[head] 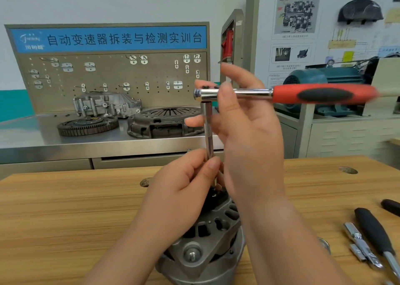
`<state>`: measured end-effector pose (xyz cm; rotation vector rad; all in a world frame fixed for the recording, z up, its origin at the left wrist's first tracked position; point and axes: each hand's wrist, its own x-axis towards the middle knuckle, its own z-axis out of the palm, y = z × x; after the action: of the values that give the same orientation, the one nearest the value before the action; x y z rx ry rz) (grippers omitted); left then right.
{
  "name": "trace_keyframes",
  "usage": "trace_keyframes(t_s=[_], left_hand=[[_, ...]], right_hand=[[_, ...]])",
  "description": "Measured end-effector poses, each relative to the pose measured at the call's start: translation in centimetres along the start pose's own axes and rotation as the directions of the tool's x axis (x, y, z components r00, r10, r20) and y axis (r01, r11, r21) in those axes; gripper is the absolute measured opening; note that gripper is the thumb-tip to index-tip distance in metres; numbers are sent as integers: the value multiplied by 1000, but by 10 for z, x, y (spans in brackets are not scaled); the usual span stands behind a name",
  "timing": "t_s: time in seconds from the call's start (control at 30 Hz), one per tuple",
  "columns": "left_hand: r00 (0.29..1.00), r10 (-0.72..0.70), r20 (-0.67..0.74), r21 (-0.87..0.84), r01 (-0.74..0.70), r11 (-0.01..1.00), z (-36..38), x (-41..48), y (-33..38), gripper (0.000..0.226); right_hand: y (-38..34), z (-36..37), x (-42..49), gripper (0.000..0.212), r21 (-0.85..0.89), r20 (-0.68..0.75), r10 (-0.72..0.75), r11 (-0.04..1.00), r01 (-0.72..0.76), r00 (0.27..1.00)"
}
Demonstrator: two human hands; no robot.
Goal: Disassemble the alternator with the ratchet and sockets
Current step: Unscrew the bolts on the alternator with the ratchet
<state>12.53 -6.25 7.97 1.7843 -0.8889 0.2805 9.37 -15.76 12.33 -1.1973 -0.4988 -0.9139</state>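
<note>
The alternator [207, 241] lies on the wooden tabletop [65, 219] at the bottom middle of the view. Its ribbed grey housing is tilted, and a threaded stud shows on the mounting ear nearest the camera. A slim chrome extension bar [207, 129] stands upright above its top, where the black end cover sits. The foot of the bar is hidden behind fingers, so I cannot tell whether it is seated on a fastener. The left hand [184, 194] pinches the lower end of the bar between thumb and curled fingers, just above the alternator. At the top of the bar is the ratchet [303, 94], lying level with its red and black handle pointing right and slightly blurred. The right hand [249, 133] holds the ratchet's chrome neck between thumb and fingers, and one fingertip reaches left to touch the bar. On the tabletop to the right lie a black-handled tool [372, 228] and chrome socket pieces [357, 241] beside it. Behind, a steel bench [43, 133] carries a toothed flywheel [86, 125], a clutch cover [160, 122] and a cast housing [106, 105] under a pegboard [108, 75].
</note>
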Motion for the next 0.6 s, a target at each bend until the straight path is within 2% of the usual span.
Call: trace_keyframes(t_s=[0.07,0.17,0.23,0.3,0.37,0.43,0.5,0.6], left_hand=[[1000,18,22,17,-18,1000,-1,0,-1,36],[998,60,4,93,-61,994,-1,0,0,30],[998,59,-14,103,-57,993,-2,1,0,31],[999,44,-21,105,-42,994,-1,1,0,41],[999,30,-40,106,-26,994,-1,1,0,43],[999,6,-36,89,-2,996,-1,1,2,34],[1000,-3,-31,62,5,998,-1,0,2,27],[1000,13,-19,9,-13,1000,0,0,1,31]], right_hand=[[-3,-3,4,18,225,45,208,951,-213,977],[-6,-7,8,20,346,122,337,867,-358,934],[-4,-7,7,18,343,120,315,877,-337,941],[0,-4,3,14,272,59,223,934,-231,973],[2,-3,1,14,75,-16,48,996,-46,999],[2,-3,-1,16,-99,-15,-103,990,101,995],[2,-2,-1,15,-109,6,-76,991,76,997],[-1,-3,2,15,118,42,146,982,-150,988]])
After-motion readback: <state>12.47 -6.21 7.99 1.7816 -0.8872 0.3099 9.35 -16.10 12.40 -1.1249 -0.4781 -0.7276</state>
